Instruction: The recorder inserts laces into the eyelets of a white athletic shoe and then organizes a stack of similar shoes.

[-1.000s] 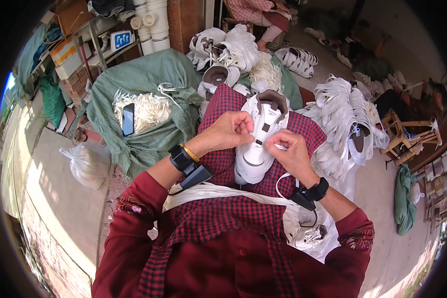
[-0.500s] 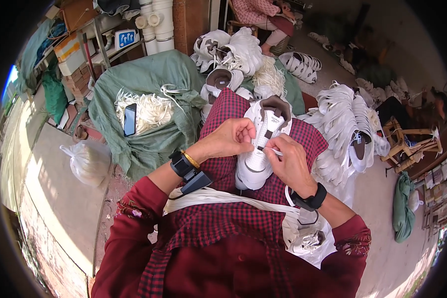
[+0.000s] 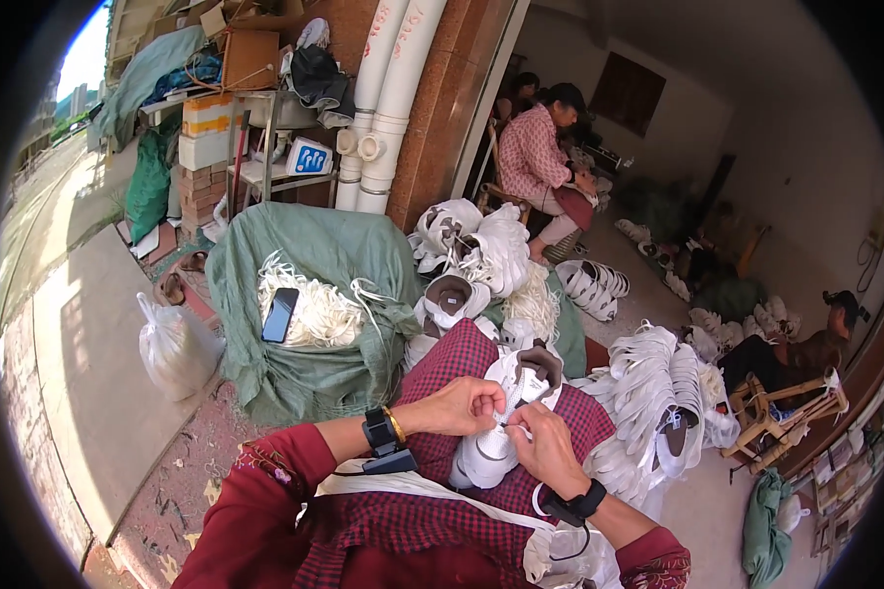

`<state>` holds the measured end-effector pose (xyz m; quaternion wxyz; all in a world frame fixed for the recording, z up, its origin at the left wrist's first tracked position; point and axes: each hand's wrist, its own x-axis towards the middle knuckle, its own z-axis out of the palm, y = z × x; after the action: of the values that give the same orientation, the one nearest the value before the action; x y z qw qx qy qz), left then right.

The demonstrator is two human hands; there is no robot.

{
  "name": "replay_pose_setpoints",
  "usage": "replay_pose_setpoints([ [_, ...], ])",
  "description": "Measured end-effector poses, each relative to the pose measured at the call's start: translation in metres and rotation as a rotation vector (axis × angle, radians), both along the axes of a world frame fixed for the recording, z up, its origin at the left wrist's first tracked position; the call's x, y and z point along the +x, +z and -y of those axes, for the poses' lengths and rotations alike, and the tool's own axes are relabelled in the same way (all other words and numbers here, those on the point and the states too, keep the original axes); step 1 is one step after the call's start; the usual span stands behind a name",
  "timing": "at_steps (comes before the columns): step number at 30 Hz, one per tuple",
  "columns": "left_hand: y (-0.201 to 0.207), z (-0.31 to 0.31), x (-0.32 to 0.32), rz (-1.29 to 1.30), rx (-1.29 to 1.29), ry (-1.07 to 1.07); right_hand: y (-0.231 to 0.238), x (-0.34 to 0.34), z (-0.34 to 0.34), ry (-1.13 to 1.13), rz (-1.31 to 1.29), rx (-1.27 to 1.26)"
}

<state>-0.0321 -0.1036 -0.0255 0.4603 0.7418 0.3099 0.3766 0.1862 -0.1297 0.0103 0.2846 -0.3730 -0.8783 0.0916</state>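
A white sneaker (image 3: 486,459) with a dark lining rests on my lap, on a red-and-black checked cloth (image 3: 459,355), its toe towards me. My left hand (image 3: 465,405) is at the left side of its lacing area, fingertips pinched together. What they hold, if anything, is too small to make out. On the other side, my right hand (image 3: 548,448) is closed on a thin white shoelace at the front of the lacing. A white loop of lace (image 3: 537,499) hangs below that hand.
To the left, a green sack (image 3: 314,236) carries a heap of white laces (image 3: 319,309) and a phone (image 3: 280,315). Stacked white sneakers (image 3: 648,412) stand at right, with more (image 3: 496,250) ahead. A wooden stool (image 3: 781,417) lies beyond. Another person (image 3: 540,157) sits working farther back.
The view has tilted upward, so my hands and the sneaker sit lower in the picture and more of the room shows. Both hands remain at the lacing, fingers still pinched.
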Motion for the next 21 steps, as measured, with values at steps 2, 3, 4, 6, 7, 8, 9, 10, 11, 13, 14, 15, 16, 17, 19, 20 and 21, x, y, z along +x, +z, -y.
replay_pose_setpoints([
  [2, -0.001, 0.009, 0.002, -0.021, 0.150, 0.040, -0.003, 0.002, -0.003, 0.007, -0.059, -0.056],
  [3, -0.001, 0.009, 0.004, -0.039, 0.295, 0.080, -0.002, 0.004, -0.005, 0.016, -0.054, -0.042],
  [4, -0.004, 0.009, 0.006, -0.051, 0.282, 0.074, -0.003, 0.005, -0.006, 0.018, -0.059, -0.056],
  [6, -0.006, 0.006, 0.009, -0.018, 0.297, 0.103, 0.000, 0.006, -0.008, 0.025, -0.054, -0.070],
  [7, -0.007, 0.006, 0.012, -0.010, 0.299, 0.110, 0.001, 0.006, -0.009, 0.023, -0.056, -0.087],
  [8, -0.009, 0.008, 0.015, -0.013, 0.321, 0.140, 0.003, 0.007, -0.009, 0.021, -0.057, -0.106],
  [9, -0.010, 0.009, 0.016, -0.019, 0.342, 0.166, 0.004, 0.006, -0.009, 0.020, -0.052, -0.107],
  [10, -0.012, 0.010, 0.016, -0.015, 0.340, 0.166, 0.005, 0.005, -0.010, 0.032, -0.041, -0.100],
  [11, -0.013, 0.011, 0.016, -0.052, 0.397, 0.213, 0.005, 0.005, -0.010, 0.044, -0.030, -0.093],
  [13, -0.013, 0.010, 0.011, -0.086, 0.457, 0.262, 0.005, 0.003, -0.010, 0.048, -0.023, -0.114],
  [14, -0.013, 0.009, 0.001, -0.115, 0.478, 0.265, 0.005, 0.001, -0.010, 0.055, -0.021, -0.136],
  [15, -0.009, 0.009, -0.012, -0.143, 0.499, 0.273, 0.008, 0.000, -0.009, 0.059, -0.016, -0.135],
  [16, 0.005, 0.013, -0.033, -0.203, 0.478, 0.253, 0.010, 0.000, -0.009, 0.056, 0.005, -0.123],
  [17, 0.008, 0.009, -0.058, -0.232, 0.428, 0.241, 0.010, 0.000, -0.008, 0.050, 0.023, -0.112],
  [19, 0.012, 0.001, -0.122, -0.291, 0.424, 0.418, 0.007, 0.005, -0.009, 0.039, -0.010, -0.122],
  [20, 0.018, -0.005, -0.164, -0.330, 0.399, 0.466, 0.005, 0.005, -0.009, 0.032, -0.044, -0.125],
  [21, 0.025, -0.005, -0.206, -0.363, 0.397, 0.593, 0.007, 0.004, -0.008, 0.027, -0.045, -0.113],
])
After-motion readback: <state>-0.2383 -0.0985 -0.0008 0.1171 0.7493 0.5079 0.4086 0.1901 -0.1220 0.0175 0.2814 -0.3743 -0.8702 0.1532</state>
